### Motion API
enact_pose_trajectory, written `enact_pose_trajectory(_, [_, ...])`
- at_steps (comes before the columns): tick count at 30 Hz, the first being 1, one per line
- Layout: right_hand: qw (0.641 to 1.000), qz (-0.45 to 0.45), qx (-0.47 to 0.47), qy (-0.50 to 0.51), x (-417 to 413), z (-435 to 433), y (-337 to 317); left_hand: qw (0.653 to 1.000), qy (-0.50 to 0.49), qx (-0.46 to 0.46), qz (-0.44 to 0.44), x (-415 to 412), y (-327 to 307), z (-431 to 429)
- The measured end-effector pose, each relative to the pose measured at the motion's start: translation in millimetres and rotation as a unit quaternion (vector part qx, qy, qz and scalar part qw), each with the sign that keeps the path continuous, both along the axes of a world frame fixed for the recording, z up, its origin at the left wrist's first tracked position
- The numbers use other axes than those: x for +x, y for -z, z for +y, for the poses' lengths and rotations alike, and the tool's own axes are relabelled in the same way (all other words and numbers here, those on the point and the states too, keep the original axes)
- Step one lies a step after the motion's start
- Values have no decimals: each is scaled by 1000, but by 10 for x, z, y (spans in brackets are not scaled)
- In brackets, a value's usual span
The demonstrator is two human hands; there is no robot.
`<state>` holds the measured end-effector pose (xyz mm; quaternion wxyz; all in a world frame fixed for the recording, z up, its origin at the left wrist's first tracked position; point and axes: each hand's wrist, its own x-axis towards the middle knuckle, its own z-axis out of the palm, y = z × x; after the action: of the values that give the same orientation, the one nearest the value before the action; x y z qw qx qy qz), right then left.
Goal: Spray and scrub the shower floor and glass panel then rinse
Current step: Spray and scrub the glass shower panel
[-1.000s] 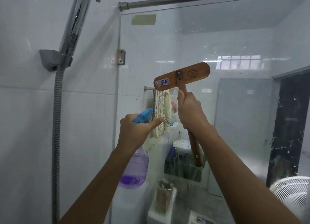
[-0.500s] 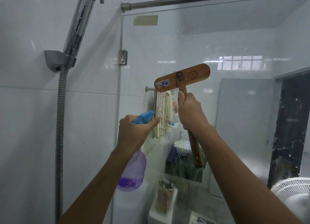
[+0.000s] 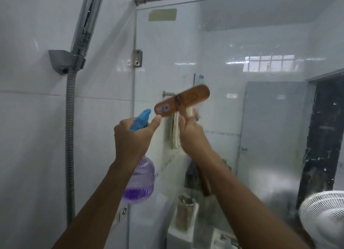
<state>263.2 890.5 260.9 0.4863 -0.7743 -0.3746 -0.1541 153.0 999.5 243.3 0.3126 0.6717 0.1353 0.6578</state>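
The glass panel [image 3: 214,43] stands before us, speckled with drops. Our right hand [image 3: 193,135] grips the wooden brush [image 3: 183,102], its head at the glass; our left hand [image 3: 132,137] holds the spray bottle [image 3: 138,179]. We judge that scrubbing is underway and rinsing remains; the floor is not visible.

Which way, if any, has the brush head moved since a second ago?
Yes. The brush head has dropped down and left: earlier it sat above and right of the towel rail peg; now its left end lies below and left of it.
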Motion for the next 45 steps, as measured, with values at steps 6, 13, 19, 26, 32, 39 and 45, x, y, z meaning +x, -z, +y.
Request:
enact_pose_trajectory(6, [1000, -17, 18, 1, 78, 34, 151, 1000, -2, -8, -3, -75, -21, 63])
enact_pose_trajectory(13, [1000, 26, 16, 5, 73, -171, 956, 1000, 1, -22, 19, -70, 67, 125])
enact_pose_trajectory(19, [992, -63, 97, 46, 271, -217, -493, 999, 19, -18, 29, 40, 68, 75])
enact_pose_trajectory(26, [999, 43, 6, 15, 85, -377, 1198, 999, 23, -22, 30, 85, 154, 100])
enact_pose_trajectory(32, [999, -5, 33, 33, 126, -284, 560, 998, 23, -35, 38, 61, 165, 156])
enact_pose_trajectory(39, [996, -38, 68, 45, 241, -193, -145, 993, 76, -41, 87, 101, 356, 25])
enact_pose_trajectory(45, [988, 102, 107, 46, 78, -678, 1898, 980, 134, -50, 138, 141, 742, -221])
